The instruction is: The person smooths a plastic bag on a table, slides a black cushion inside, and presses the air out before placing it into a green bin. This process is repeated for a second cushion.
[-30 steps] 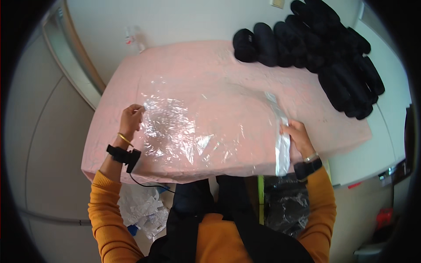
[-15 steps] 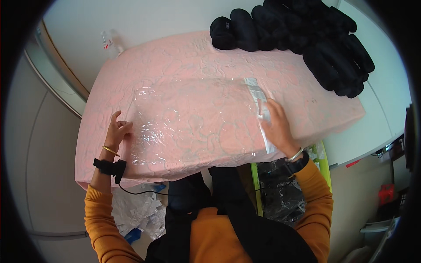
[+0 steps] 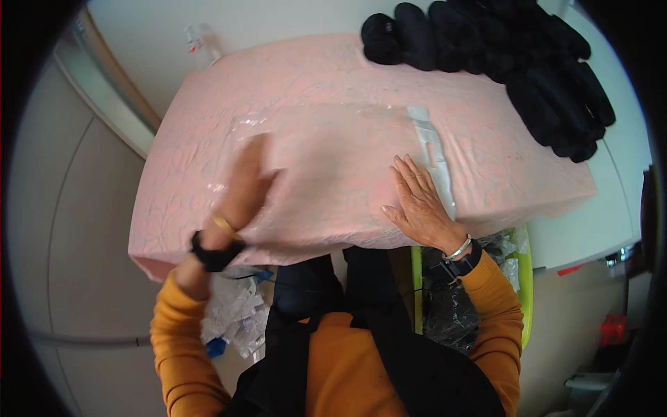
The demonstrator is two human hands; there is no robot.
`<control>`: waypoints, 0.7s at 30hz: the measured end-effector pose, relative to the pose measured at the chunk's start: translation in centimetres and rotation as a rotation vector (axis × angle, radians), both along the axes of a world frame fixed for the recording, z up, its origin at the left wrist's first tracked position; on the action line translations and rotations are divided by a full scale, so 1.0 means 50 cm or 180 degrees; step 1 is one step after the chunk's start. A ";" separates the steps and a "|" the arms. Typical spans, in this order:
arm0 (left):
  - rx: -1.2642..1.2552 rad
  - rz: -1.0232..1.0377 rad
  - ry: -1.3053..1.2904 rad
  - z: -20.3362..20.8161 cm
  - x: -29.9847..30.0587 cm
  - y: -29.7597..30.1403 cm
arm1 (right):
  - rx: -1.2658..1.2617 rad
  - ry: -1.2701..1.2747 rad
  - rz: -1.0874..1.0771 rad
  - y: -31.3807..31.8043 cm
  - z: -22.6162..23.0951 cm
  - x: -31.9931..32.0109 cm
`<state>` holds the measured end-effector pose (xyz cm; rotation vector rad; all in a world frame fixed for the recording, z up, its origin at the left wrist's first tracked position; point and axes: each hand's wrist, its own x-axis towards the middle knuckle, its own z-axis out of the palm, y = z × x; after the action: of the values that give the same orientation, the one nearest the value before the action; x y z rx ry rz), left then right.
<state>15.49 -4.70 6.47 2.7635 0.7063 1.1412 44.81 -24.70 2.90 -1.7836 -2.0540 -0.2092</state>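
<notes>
A clear plastic bag (image 3: 333,142) lies flat on a table covered with a pink patterned cloth (image 3: 177,149). Along the bag's right end runs a white strip (image 3: 422,128) with a slot cut in it. My right hand (image 3: 422,208) rests palm down on the bag just left of that strip, fingers stretched out. Over the bag's left part is my left hand (image 3: 246,182), smeared by motion, its thumb apart from the straight fingers. Whether it touches the plastic I cannot tell. Neither hand holds anything.
Several black, rounded, padded bundles (image 3: 486,42) are heaped at the far right. A small clear bottle (image 3: 194,43) stands at the far left. Below the table are a yellow-green bin (image 3: 526,299) with plastic-wrapped black things and a pile of clear plastic bags (image 3: 236,313).
My left hand has moved from the bag's left edge rightward over it. My right hand has shifted off the white strip onto the clear plastic and flattened. The view has shifted slightly.
</notes>
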 end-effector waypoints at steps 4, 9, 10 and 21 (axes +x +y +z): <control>-0.0323 -0.1011 0.0385 -0.067 0.205 -0.194 | -0.0003 -0.0091 0.0303 0.029 -0.033 -0.052; -0.0336 -0.0784 0.1029 -0.094 0.209 -0.200 | -0.0179 -0.0113 0.0537 0.016 -0.031 -0.079; -0.0371 -0.0762 0.1211 -0.085 0.180 -0.183 | -0.0338 -0.0025 0.0504 0.012 -0.030 -0.074; -0.0629 0.1345 0.2189 -0.037 -0.152 0.008 | -0.0112 -0.0047 0.0678 -0.007 -0.002 -0.046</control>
<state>7.90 -4.28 4.64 2.8792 1.4203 0.0787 42.52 -25.03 2.79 -1.5718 -2.2513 -0.1249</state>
